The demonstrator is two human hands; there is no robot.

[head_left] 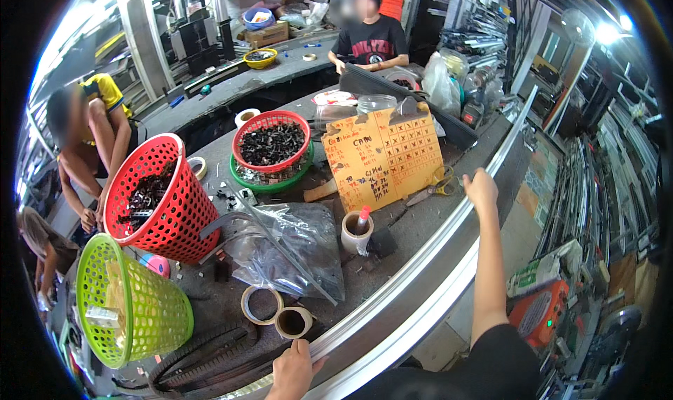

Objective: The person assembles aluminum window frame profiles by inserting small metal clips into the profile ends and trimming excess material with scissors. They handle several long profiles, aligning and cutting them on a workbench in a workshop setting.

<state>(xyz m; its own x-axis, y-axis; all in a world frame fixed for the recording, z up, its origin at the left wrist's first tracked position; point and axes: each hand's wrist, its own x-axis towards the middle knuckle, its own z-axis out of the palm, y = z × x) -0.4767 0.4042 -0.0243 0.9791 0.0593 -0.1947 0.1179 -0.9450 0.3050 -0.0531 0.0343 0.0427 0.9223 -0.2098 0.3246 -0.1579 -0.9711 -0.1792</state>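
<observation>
Lying against the near end of a long silvery metal strip [396, 284], the left hand [293, 370] has its thumb out; whether it grips cannot be told. Farther along the strip, at the surface's [399, 232] edge, the right hand [481, 190] curls around it. Beyond are a clear plastic bag [291, 249], yellow card [413, 144] and red basket [272, 167].

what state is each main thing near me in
Long silver profile, gripped by left hand and right hand
Tall red basket, open, holding dark pieces
Lime basket, open, holding yellowish material
Shallow red basket, filled
Clear bag, crumpled
Orange card, propped up
Marker, standing in cardboard core
</observation>
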